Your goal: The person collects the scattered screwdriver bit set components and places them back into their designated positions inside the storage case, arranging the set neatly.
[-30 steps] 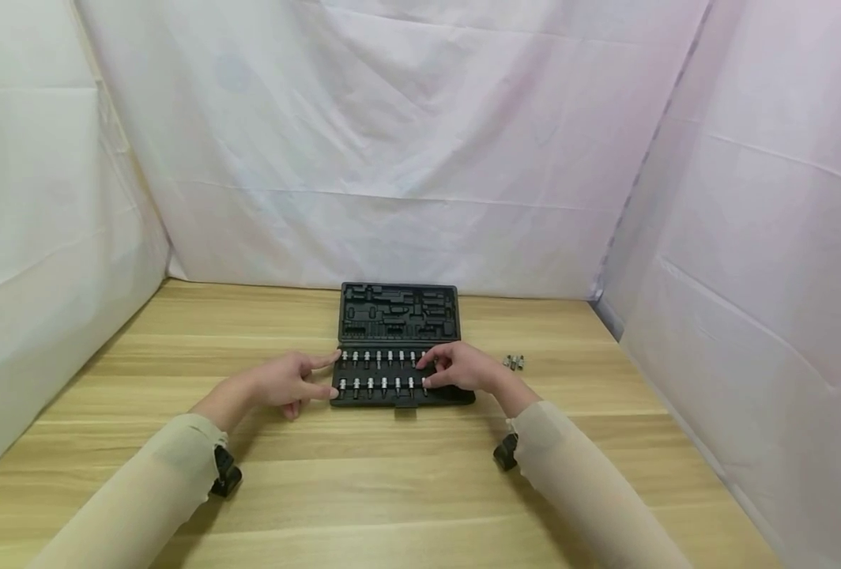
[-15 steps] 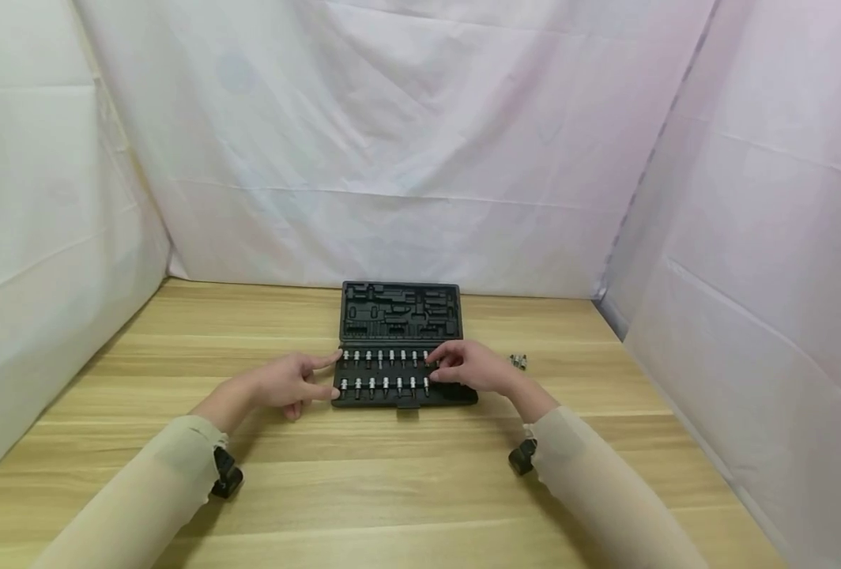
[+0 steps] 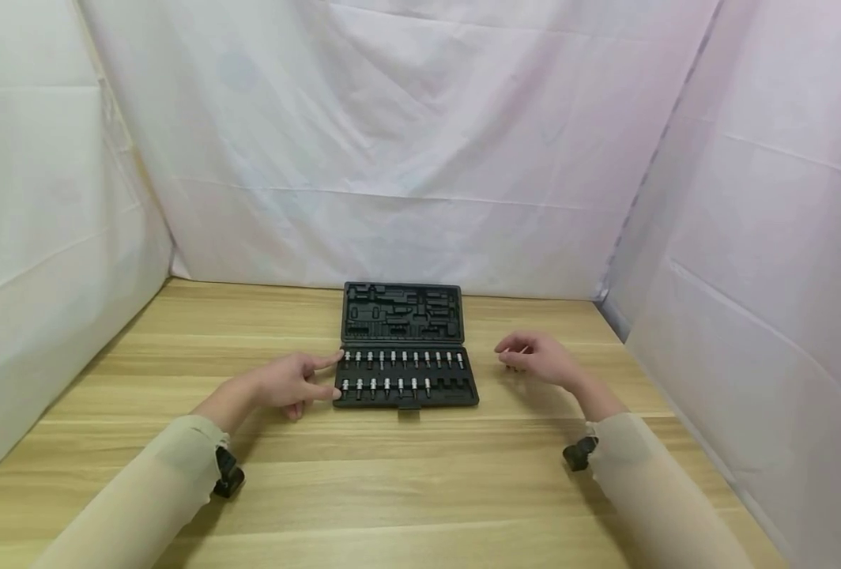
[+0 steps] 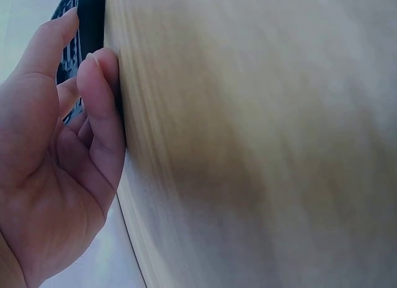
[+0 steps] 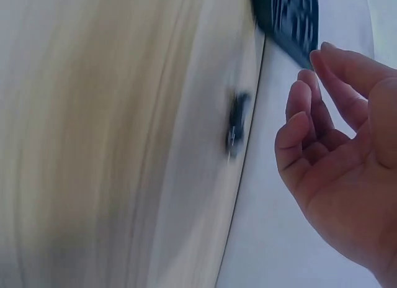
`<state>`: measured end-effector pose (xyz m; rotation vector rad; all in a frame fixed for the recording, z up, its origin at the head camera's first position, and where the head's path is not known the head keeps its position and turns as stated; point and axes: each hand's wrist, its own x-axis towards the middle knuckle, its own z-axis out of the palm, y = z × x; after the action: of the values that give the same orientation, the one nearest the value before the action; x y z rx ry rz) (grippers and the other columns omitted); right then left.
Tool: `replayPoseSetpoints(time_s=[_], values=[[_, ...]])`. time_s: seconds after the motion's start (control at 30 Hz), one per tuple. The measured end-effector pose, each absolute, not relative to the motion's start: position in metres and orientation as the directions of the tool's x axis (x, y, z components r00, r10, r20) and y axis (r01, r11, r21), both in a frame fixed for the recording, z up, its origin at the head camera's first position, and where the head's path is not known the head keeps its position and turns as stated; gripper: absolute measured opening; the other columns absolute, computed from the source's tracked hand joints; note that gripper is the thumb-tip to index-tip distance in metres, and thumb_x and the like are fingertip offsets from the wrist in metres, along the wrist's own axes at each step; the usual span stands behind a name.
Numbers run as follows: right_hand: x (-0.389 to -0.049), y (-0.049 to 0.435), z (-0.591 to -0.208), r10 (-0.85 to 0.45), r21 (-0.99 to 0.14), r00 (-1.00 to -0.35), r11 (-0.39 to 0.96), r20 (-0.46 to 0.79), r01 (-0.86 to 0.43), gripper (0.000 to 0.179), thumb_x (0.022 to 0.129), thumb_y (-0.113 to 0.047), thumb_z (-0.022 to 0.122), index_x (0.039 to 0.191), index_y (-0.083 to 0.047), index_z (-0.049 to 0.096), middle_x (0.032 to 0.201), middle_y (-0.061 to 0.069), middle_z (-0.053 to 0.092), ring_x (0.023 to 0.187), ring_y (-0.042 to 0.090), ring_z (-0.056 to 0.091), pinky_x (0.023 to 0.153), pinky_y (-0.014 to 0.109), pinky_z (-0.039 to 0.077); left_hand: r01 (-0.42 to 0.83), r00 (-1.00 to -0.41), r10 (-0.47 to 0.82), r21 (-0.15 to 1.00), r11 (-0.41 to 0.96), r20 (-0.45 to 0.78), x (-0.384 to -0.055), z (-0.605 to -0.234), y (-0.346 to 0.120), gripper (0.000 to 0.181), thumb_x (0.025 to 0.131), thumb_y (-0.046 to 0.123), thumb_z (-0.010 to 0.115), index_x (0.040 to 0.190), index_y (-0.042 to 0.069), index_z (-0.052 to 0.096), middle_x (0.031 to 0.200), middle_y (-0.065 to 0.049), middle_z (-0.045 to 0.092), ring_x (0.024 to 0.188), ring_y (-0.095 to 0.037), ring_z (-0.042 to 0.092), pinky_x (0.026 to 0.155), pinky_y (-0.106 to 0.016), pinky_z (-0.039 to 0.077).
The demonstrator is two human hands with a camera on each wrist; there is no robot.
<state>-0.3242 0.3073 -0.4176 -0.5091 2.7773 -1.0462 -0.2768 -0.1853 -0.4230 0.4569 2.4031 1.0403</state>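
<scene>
A black bit socket case (image 3: 456, 400) lies unfolded on the table. Silver bit sockets (image 3: 394, 359) fill its back row; several more stand along the front row, whose right end shows bare slots. My left hand (image 3: 285, 383) touches the case's left edge with thumb and a finger spread apart. To the right of the case, above the table, is my right hand (image 3: 543, 362), fingers loosely bent and nothing seen between them. In the right wrist view, blurred loose bit sockets (image 5: 236, 126) lie on the table near that hand; the head view has them hidden behind it.
The case's lid (image 3: 402, 312), moulded with hollows, lies back toward the white curtain (image 3: 392, 197). White sheets also hang at the left (image 3: 36, 197) and right (image 3: 748, 237) of the wooden table (image 3: 406, 490).
My right hand has left the front row's right end and moved right, over where the loose bit sockets lay. The left hand stays at the case's edge.
</scene>
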Motion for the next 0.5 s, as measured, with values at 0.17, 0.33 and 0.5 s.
replayPoseSetpoints(time_s=[0.17, 0.33, 0.5], values=[[-0.326, 0.336, -0.418, -0.335, -0.642, -0.942, 0.724, -0.006, -0.253, 0.022, 0.108, -0.021, 0.072, 0.123, -0.008, 0.079, 0.113, 0.014, 0.077, 0.1, 0.025, 0.07, 0.083, 0.035, 0.057, 0.11, -0.829, 0.477, 0.751, 0.651, -0.292, -0.276, -0.422, -0.186, 0.092, 0.102, 0.038, 0.08, 0.175, 0.021, 0.027, 0.077, -0.007, 0.058, 0.056, -0.015, 0.058, 0.054, -0.03, 0.06], [-0.324, 0.353, -0.418, -0.342, -0.619, -0.938, 0.749, -0.057, -0.236, 0.021, 0.106, -0.014, 0.072, 0.125, -0.011, 0.079, 0.116, 0.014, 0.077, 0.104, 0.024, 0.068, 0.086, 0.035, 0.055, 0.105, -0.827, 0.477, 0.751, 0.651, -0.298, -0.276, -0.423, -0.186, 0.092, 0.103, 0.038, 0.08, 0.175, 0.022, 0.026, 0.079, -0.006, 0.056, 0.057, -0.014, 0.058, 0.054, -0.029, 0.059], [-0.324, 0.359, -0.42, -0.37, -0.604, -0.922, 0.762, -0.111, -0.233, 0.025, 0.105, -0.015, 0.074, 0.129, -0.011, 0.078, 0.121, 0.015, 0.077, 0.105, 0.024, 0.068, 0.088, 0.034, 0.055, 0.115, -0.823, 0.486, 0.751, 0.65, -0.295, -0.276, -0.423, -0.186, 0.092, 0.103, 0.038, 0.079, 0.175, 0.02, 0.026, 0.082, -0.005, 0.053, 0.057, -0.014, 0.058, 0.054, -0.03, 0.059]])
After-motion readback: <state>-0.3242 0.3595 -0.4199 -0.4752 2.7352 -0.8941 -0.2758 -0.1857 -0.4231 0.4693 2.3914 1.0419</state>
